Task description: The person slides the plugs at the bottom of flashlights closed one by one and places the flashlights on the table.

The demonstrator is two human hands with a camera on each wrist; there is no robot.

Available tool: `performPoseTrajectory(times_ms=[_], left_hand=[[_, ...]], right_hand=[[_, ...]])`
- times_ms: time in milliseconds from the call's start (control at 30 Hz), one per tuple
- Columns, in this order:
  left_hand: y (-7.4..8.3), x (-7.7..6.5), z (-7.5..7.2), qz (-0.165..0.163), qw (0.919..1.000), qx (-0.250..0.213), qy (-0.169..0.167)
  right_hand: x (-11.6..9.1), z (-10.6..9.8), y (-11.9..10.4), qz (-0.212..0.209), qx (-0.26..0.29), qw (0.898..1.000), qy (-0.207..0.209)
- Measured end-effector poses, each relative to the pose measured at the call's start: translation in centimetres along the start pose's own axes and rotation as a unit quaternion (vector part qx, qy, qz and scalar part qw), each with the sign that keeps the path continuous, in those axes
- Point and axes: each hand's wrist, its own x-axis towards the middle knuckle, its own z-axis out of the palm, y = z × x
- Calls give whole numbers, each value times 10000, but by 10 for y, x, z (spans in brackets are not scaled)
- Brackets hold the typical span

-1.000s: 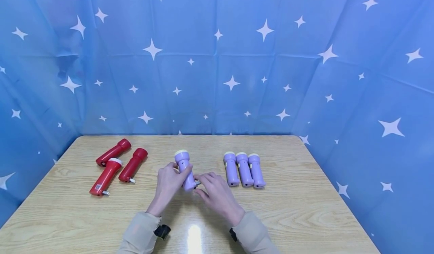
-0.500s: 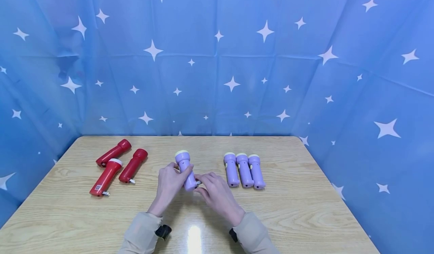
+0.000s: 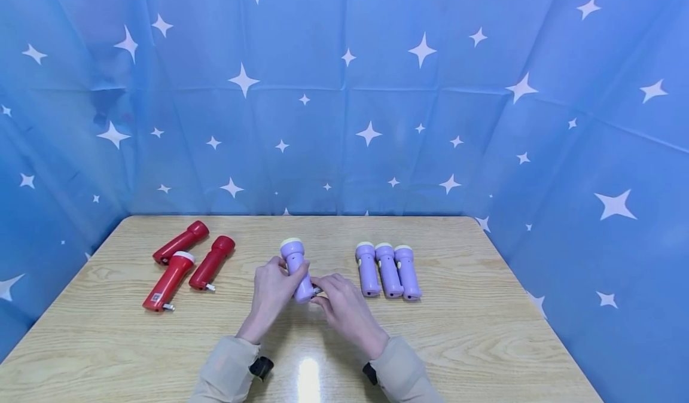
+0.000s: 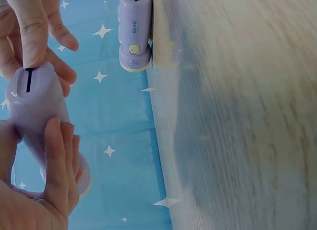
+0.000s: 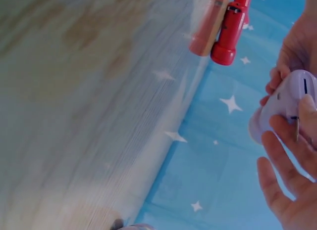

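Observation:
A purple flashlight with a pale yellow rim tilts above the table, its lamp end pointing away from me. My left hand grips its body, the thumb along the top and the fingers curled round the far side. At the tail end, my right hand pinches near a small metal plug that sticks out sideways. In the right wrist view, the right thumb lies by the tail and a thin metal prong shows beside it. A black slot marks the tail in the left wrist view.
Three purple flashlights lie side by side on the wooden table to the right. Over on the left lie three red flashlights, two with metal plugs showing. A blue star-patterned curtain hangs behind the table.
The held flashlight and my left hand have shifted very slightly to the right. My right hand stays at the tail end, and the flashlights on the table have not moved.

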Motion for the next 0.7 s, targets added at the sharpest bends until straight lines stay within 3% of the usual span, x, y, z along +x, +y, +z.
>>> performPoseTrajectory(times_ms=[333,700], left_hand=[[2,-2,3,61,9999,-44,82],[6,-4,2,4,9999,65,147]], right_hand=[[2,-2,-2,208,142,9995,176],[2,1,-2,130,53,9992,385]])
